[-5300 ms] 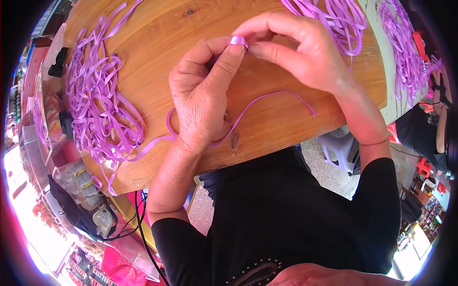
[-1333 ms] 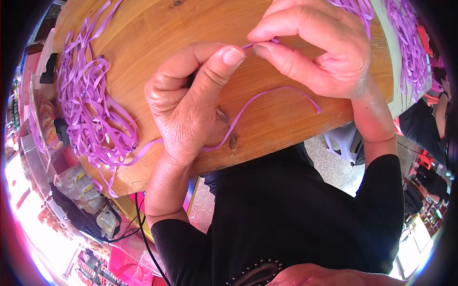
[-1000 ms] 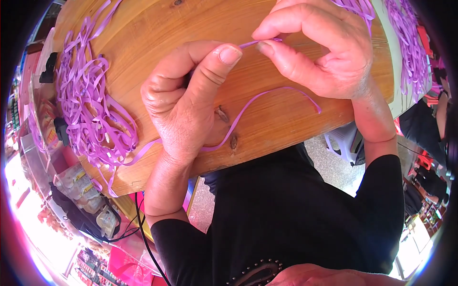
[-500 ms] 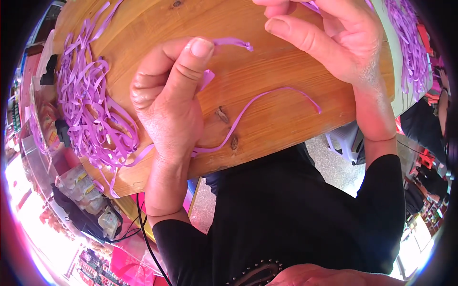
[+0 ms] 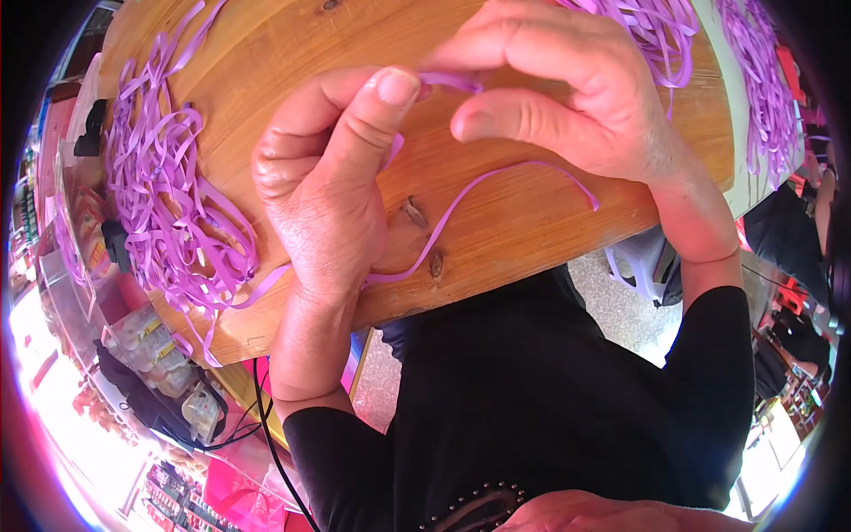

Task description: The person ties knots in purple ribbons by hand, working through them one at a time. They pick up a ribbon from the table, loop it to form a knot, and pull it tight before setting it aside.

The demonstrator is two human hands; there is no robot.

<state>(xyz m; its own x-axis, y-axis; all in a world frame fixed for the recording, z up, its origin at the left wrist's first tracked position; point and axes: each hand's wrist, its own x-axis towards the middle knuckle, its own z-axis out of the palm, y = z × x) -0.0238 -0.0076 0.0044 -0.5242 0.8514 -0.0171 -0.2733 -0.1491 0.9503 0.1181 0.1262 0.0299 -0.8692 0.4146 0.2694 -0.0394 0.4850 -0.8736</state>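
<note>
My left hand is closed, its thumb pressed on a narrow purple ribbon. The ribbon's short end, with what looks like a small knot, sticks out past the thumb toward the right. More of the same colour shows below the fist, and a loose length curves over the wooden table. My right hand hovers beside that short end, thumb and fingers apart, holding nothing that I can see. Its fingertips reach behind the ribbon and are partly blurred; whether they touch it I cannot tell.
A tangled heap of purple ribbon lies at the left of the wooden table. Another bunch is at the far right, and a third lies on a white surface beyond. A black cable hangs below the table's left edge.
My right hand has moved left and down toward the ribbon's end, uncovering the bunch at the far right. My left hand has shifted slightly right, still gripping the ribbon.
</note>
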